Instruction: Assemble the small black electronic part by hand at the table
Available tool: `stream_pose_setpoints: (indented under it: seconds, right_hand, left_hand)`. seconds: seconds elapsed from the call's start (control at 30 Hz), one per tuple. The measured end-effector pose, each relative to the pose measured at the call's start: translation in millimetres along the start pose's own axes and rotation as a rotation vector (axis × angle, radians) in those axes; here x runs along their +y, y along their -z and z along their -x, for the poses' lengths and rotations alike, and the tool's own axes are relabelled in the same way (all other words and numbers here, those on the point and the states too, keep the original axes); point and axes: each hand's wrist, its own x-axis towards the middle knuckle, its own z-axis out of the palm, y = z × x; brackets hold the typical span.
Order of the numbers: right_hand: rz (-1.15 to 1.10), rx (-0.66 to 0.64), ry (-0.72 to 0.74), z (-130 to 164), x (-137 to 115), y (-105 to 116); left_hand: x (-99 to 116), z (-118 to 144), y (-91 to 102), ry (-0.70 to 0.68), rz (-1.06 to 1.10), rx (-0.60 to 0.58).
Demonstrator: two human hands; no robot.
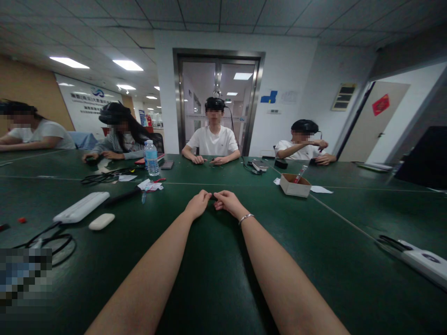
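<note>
I'm looking out over a wide dark green surface in an office room with a tiled ceiling, lit panels overhead and a steel-framed glass double door straight ahead. Both my forearms stretch out in front, and the left hand and right hand meet at the fingertips, resting on the surface, fingers curled in close and pinching a small dark thing between them, too small for me to tell what it is. One silver bracelet sits on my right wrist. Counting people across the surface: four, all seated, three of them wearing head rigs. One water bottle stands left of centre, well beyond my hands. One open cardboard box sits to the right, with a sheet of white paper just beside it. On my left I see one white power strip, one small white oval case near it, and a loop of black cable. A second white power strip lies at the far right edge. One red sign hangs on the side door.
</note>
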Motion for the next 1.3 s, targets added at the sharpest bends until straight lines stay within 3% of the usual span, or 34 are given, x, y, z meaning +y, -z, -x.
stream_pose_setpoints:
  seconds: [0.2,0.3,0.7,1.3]
  right_hand:
    - [-0.022,0.035,-0.016,1.2,-2.0,-1.9]
    - [-0.044,0.037,-0.011,2.2,-3.0,-1.9]
    - [-0.041,0.023,-0.018,2.2,-3.3,-0.7]
    - [-0.036,0.028,-0.021,4.5,-4.9,-1.2]
  left_hand:
    - [-7.3,-9.9,-6.7,-0.083,0.352,0.043]
    - [-5.0,-10.9,-7.7,-0.055,0.470,0.042]
    - [2.3,-6.3,-3.0,0.066,0.493,0.010]
    - [1.1,-8.0,-5.3,0.054,0.554,-0.014]
